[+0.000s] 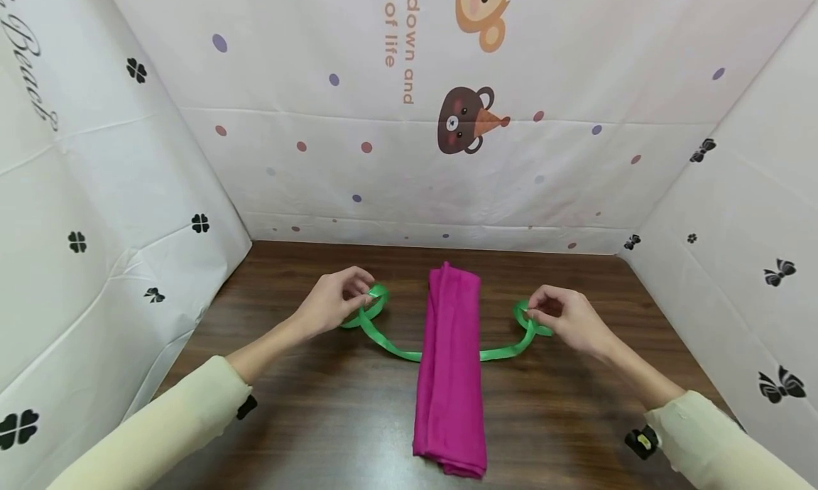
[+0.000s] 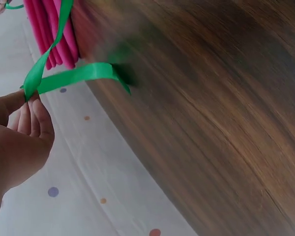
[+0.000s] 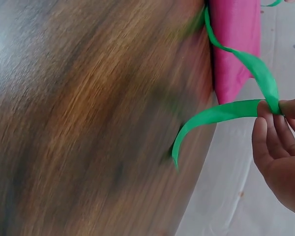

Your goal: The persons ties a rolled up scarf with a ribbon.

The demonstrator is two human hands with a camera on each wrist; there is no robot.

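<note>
A magenta cloth [image 1: 450, 376], folded into a long narrow bundle, lies lengthwise on the dark wooden table [image 1: 332, 419]. Under it, crosswise, runs a green ribbon [image 1: 508, 352] that comes out on both sides. On the left, my left hand [image 1: 332, 300] pinches the ribbon between thumb and fingers, slightly above the table. My right hand [image 1: 571, 319] pinches it likewise on the other side. In the left wrist view, the ribbon's loose end [image 2: 88, 73] hangs past the fingers to the tabletop. The right wrist view shows the other loose end [image 3: 201, 118] curving down to the wood.
White printed sheets stand around the table: a back sheet [image 1: 396, 184] with dots and cartoon bears, a left sheet [image 1: 128, 192] and a right sheet [image 1: 728, 263] with black clover and bow shapes. A small black device [image 1: 642, 442] sits at the right cuff.
</note>
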